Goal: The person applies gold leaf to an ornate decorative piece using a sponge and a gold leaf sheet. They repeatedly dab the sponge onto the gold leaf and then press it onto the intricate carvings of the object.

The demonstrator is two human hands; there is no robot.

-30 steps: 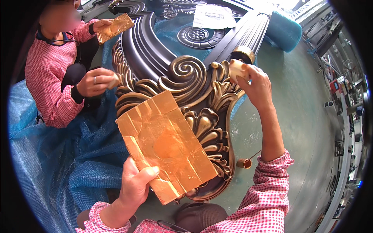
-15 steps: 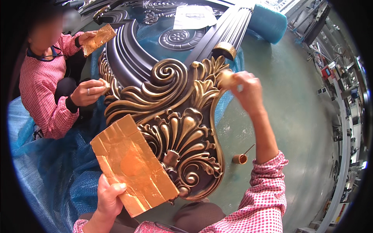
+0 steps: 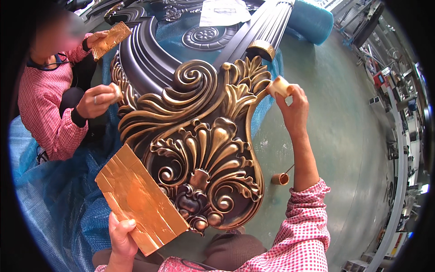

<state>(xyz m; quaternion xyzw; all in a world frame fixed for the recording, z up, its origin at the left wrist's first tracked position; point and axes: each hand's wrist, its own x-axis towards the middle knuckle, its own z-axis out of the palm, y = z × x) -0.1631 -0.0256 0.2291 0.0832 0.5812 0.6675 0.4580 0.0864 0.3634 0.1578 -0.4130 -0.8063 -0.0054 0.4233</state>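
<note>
My left hand (image 3: 121,236) grips the lower edge of a creased, gold-coated piece of cardboard (image 3: 140,199), thumb on top. At the upper right, my right hand (image 3: 295,109) pinches a pale, yellowish sponge-like pad (image 3: 279,86). That pad is at the right edge of the leaf carving on a large dark ornamental frame (image 3: 213,145); whether it touches is hard to tell. Gold colour lies on the raised scrolls, leaves and shell shape. The cardboard's right corner overlaps the frame's lower left part in view.
Across the frame, a co-worker (image 3: 50,109) holds another gold-coated cardboard piece (image 3: 111,41) and a small pad. A small copper-coloured pot (image 3: 280,178) with a thin stick stands on the green floor. Blue bubble wrap (image 3: 54,195) lies at left; a blue roll (image 3: 310,22) is at the back.
My right hand has shifted slightly right and turned the pad at the leaf carving's edge. The cardboard in my left hand has moved left and down, uncovering more of the carving.
</note>
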